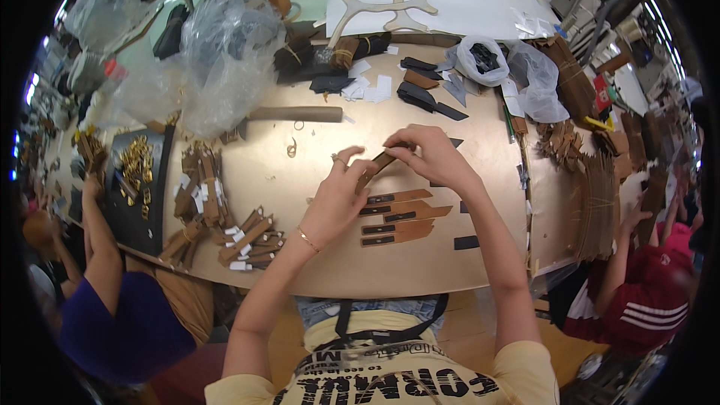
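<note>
My left hand [341, 191] grips the lower left end of a brown leather strip [368, 178] with a dark piece along it. The thumb and fingers of my right hand [431, 151] pinch the strip's upper end. It is held slantwise just above the table, and my fingers cover both of its ends. Just below my hands, several brown leather strips [427, 212] lie in a stacked row, points to the right, each with a small black piece near its left end. Dark flat pieces [466, 243] lie under and beside my right forearm.
Bundles of brown strips with white tags [251, 240] lie left, beside a black tray of gold-coloured metal parts [139, 169]. A hammer [296, 114], plastic bags [229, 45] and leather scraps [420, 79] lie farther back. Co-workers sit on both sides; leather stacks [592, 206] stand right.
</note>
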The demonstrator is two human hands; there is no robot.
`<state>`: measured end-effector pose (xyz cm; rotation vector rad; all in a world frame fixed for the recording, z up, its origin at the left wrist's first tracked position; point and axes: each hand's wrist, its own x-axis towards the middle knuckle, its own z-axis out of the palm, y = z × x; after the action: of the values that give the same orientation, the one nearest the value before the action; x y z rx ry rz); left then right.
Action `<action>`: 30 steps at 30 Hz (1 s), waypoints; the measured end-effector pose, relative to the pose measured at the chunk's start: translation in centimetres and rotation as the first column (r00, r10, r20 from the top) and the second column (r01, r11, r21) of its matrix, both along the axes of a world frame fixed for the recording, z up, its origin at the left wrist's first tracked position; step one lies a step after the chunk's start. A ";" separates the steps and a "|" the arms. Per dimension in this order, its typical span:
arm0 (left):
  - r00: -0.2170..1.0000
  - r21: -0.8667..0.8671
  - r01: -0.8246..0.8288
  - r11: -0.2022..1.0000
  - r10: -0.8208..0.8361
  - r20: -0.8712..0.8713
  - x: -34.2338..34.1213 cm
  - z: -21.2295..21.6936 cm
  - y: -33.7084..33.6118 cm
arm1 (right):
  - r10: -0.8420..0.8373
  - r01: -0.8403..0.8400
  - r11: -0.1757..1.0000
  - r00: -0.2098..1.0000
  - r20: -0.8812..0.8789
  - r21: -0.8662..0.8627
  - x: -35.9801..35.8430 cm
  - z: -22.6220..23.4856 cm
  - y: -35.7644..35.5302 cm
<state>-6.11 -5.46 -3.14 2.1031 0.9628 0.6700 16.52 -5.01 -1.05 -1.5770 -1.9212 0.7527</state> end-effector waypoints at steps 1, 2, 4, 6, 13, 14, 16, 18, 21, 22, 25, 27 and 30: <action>1.000 0.049 0.000 0.999 -0.001 0.017 0.2 -0.6 0.6 | 0.045 -0.042 0.999 0.995 0.084 -0.030 -0.3 -0.6 1.1; 0.998 0.035 -0.009 0.999 0.007 0.063 0.3 -1.0 1.2 | 0.022 -0.050 0.989 0.980 0.196 0.140 -0.8 -1.2 1.4; 0.993 -0.047 -0.045 0.998 0.050 0.108 0.4 -1.7 2.5 | -0.098 -0.086 0.924 0.888 0.450 0.372 -2.0 -2.1 1.4; 0.985 -0.128 -0.105 0.986 0.120 0.121 0.9 -2.0 3.4 | -0.007 -0.084 0.956 0.952 0.307 0.283 -2.5 -2.5 0.4; 0.997 0.055 -0.039 0.998 0.035 0.074 3.2 -1.0 4.8 | -0.071 0.074 0.997 0.980 -0.184 0.007 -2.4 -4.1 -0.1; 0.997 0.134 -0.042 0.990 0.032 0.074 3.4 -0.9 4.8 | -0.077 0.077 0.997 0.974 -0.213 -0.007 -2.1 -4.3 0.4; 0.992 0.308 -0.112 0.945 0.090 0.083 4.0 -1.0 4.0 | -0.095 0.071 0.992 0.962 -0.255 -0.105 -1.2 -4.6 1.6; 0.986 0.582 -0.157 0.798 0.158 0.049 4.2 -1.5 2.8 | -0.121 0.047 0.964 0.953 -0.279 -0.261 0.0 -4.4 2.9; 0.960 0.566 0.278 0.776 -0.214 -0.180 5.2 -2.7 2.1 | -0.034 -0.018 0.953 0.986 -0.166 -0.302 0.5 -4.2 4.8; 0.931 0.557 0.358 0.749 -0.240 -0.275 5.8 -3.3 2.0 | 0.002 -0.041 0.952 0.992 -0.130 -0.302 0.4 -4.2 5.3; 0.906 0.664 0.420 0.619 -0.240 -0.349 7.2 -4.3 2.8 | 0.003 -0.070 0.923 0.985 -0.174 -0.379 0.6 -4.5 6.0; 0.848 0.661 0.516 0.545 -0.219 -0.482 7.9 -4.6 3.2 | -0.004 -0.077 0.915 0.979 -0.202 -0.395 0.7 -4.6 6.1; 0.748 0.577 0.621 0.531 -0.181 -0.639 8.6 -4.6 3.1 | 0.011 -0.093 0.917 0.978 -0.208 -0.387 0.9 -4.5 6.0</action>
<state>2.54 -2.37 -7.69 3.2728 0.3329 0.2466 17.42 1.01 -5.52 -1.6041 -1.7410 1.3410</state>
